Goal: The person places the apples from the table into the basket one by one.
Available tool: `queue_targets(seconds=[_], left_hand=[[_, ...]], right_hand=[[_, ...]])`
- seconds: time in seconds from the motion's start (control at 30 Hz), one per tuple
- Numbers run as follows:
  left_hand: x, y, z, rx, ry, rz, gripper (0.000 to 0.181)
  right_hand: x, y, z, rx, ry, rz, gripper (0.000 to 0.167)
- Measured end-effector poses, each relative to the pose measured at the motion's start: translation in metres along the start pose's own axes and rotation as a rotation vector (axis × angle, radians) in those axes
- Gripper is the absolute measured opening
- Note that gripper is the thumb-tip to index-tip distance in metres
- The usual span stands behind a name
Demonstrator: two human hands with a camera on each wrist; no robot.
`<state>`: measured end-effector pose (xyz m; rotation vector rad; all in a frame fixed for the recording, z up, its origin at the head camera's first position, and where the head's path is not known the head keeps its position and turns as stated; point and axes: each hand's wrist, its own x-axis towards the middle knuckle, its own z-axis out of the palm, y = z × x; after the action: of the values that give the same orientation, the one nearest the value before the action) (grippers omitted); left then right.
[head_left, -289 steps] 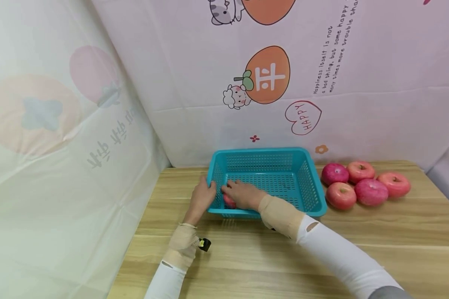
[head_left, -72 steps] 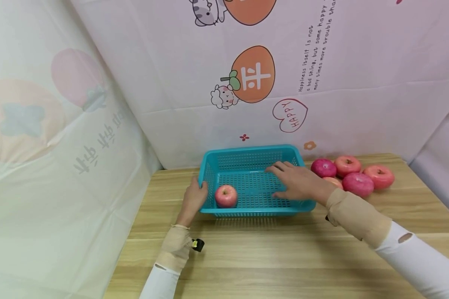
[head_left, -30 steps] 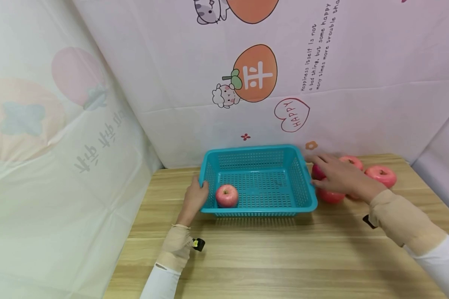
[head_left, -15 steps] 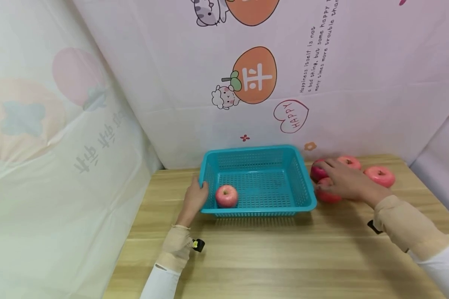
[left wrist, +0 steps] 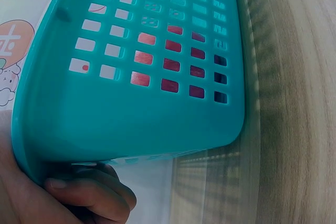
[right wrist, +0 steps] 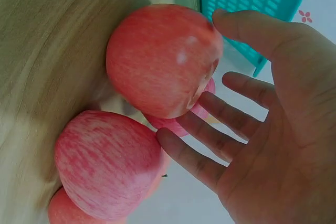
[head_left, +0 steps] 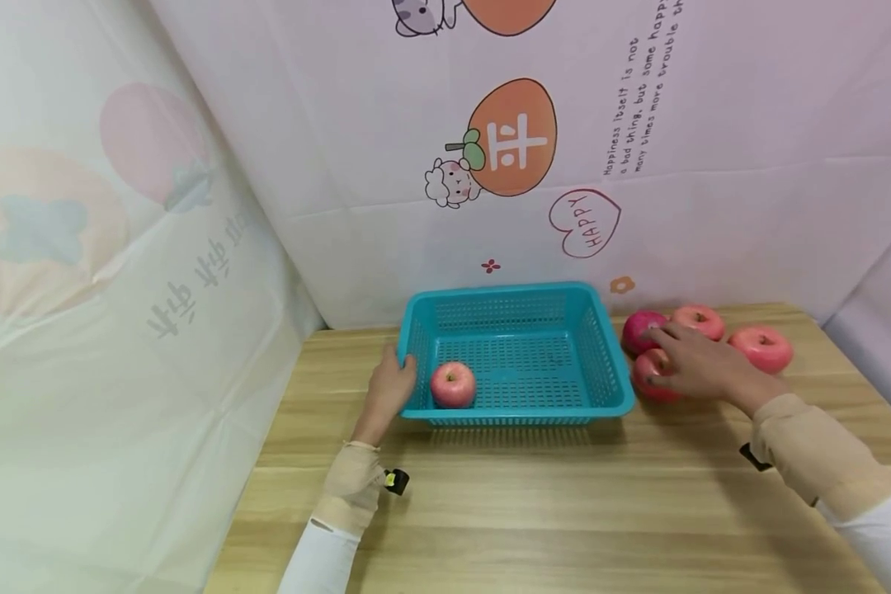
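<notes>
A round, glossy red apple sits on the table, just beside the right end of the basket. The right hand is at it, fingers extended and spread apart, the thumb on the basket side; whether the skin actually touches the apple cannot be told. Close behind is a deep magenta apple; a pink-streaked apple shows near the fingertips in the right wrist view. Farther out are a pale red apple and a coral-red apple.

The rectangular turquoise plastic basket has slotted walls. The left hand grips its left rim, fingers curled beneath. Inside, near the front left corner, rests a pinkish-red apple, stem end up.

All stand on a light wood-grain table, before a white cloth backdrop printed with cartoon fruit and lettering. White sleeves cover the forearms.
</notes>
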<state>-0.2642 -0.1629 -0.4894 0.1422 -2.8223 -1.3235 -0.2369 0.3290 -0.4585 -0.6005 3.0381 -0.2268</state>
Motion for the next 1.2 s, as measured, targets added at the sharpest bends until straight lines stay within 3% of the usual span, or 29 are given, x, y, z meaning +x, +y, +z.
queue_targets(seconds=[0.4,0.57,0.83,1.2], left_hand=[[0.001,0.002,-0.001,-0.005,-0.005,0.000,0.042],[0.001,0.001,-0.001,-0.012,-0.002,-0.004,0.041],[0.000,0.001,-0.001,-0.017,-0.006,-0.005,0.046],[-0.001,0.002,-0.002,-0.030,-0.018,-0.007,0.047]], right_hand=[[0.003,0.002,0.012,-0.003,0.011,-0.028,0.061],[0.007,0.006,0.015,0.023,0.000,-0.015,0.068],[0.012,0.017,0.025,0.035,0.055,-0.077,0.071],[0.009,0.004,0.014,0.041,-0.001,-0.049,0.075]])
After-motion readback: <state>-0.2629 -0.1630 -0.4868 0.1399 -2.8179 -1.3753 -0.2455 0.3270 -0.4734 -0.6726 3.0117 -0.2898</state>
